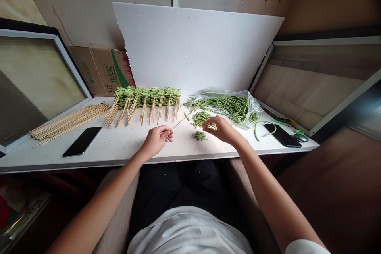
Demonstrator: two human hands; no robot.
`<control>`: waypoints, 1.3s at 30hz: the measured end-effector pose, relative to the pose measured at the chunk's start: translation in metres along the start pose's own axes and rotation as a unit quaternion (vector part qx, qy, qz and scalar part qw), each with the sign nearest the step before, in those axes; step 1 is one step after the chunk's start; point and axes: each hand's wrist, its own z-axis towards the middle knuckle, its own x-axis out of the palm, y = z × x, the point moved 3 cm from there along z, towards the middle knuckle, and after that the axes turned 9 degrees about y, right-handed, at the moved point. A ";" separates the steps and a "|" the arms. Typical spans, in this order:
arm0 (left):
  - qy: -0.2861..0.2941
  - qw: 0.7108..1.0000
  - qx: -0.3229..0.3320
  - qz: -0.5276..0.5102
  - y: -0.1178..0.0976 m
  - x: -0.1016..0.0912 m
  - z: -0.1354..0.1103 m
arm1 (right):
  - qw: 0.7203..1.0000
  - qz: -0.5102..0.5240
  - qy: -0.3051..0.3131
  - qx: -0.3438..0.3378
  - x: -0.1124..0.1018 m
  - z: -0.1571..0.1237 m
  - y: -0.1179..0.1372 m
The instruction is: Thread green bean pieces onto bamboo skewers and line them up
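Observation:
My left hand [157, 141] is closed round the lower end of a thin wooden skewer [179, 121], which slants up and to the right. One short piece of green bean [186, 116] is at the skewer's upper tip. My right hand [219, 127] hovers at a pile of cut green bean pieces [201, 119], its fingers curved and thumb a little apart from them; nothing shows between the tips. Just below that pile lies a smaller, neater group of bean pieces [200, 136].
Finished bean skewers [148, 97] stand in a row at the back, left of loose bare skewers [70, 121]? A plastic bag [251, 105] holds long green beans [235, 107]. Phones lie left [82, 141] and right [282, 135]. A white foam board [196, 47] rises behind.

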 end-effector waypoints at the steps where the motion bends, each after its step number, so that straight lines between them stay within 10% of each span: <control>1: -0.002 1.000 0.008 0.010 0.000 0.000 0.000 | 0.999 -0.023 0.025 0.007 0.002 -0.001 -0.008; 17: -0.021 0.996 0.042 0.070 -0.010 -0.001 -0.002 | 0.994 -0.101 0.049 0.004 0.025 0.003 -0.034; 23: -0.039 0.992 0.049 0.110 -0.015 -0.003 -0.004 | 0.992 0.082 -0.074 0.054 -0.003 0.003 -0.032; 27: -0.039 0.991 0.052 0.115 -0.015 -0.003 -0.006 | 0.945 0.279 -0.147 0.090 -0.012 0.003 -0.028; 39: -0.080 0.984 0.081 0.138 -0.013 -0.004 -0.006 | 0.907 0.400 -0.115 0.067 -0.009 0.002 -0.003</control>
